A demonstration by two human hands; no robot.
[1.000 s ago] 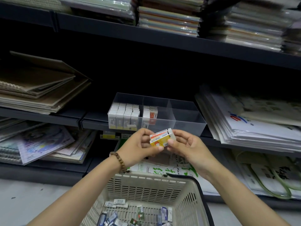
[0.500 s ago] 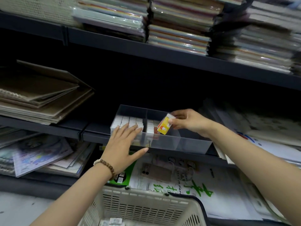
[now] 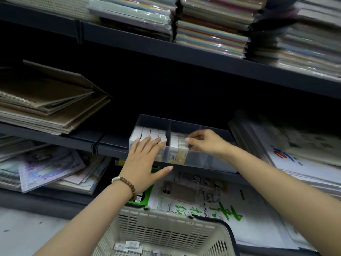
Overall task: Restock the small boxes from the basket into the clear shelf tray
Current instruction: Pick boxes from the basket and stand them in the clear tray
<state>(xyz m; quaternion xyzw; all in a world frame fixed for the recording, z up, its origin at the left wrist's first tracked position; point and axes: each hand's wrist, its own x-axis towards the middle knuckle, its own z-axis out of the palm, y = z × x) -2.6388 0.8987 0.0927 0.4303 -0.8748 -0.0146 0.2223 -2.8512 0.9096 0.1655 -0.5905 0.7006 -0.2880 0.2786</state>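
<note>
My left hand (image 3: 145, 161), fingers straight and flat on the small boxes (image 3: 153, 133) filling the left compartment of the clear shelf tray (image 3: 212, 161); my right hand (image 3: 206, 143), fingers curled, pinching the end box (image 3: 181, 154) upright in the middle compartment; basket (image 3: 166, 231) below, holding more.

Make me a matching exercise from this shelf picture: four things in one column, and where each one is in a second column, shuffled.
1 left hand
2 right hand
3 basket
4 brown notebooks

A on the shelf, left of the clear tray
B flat on the boxes in the tray's left compartment
C below the tray, nearest the camera
D pinching a small box in the middle compartment

Pairs: 1-B, 2-D, 3-C, 4-A
</note>
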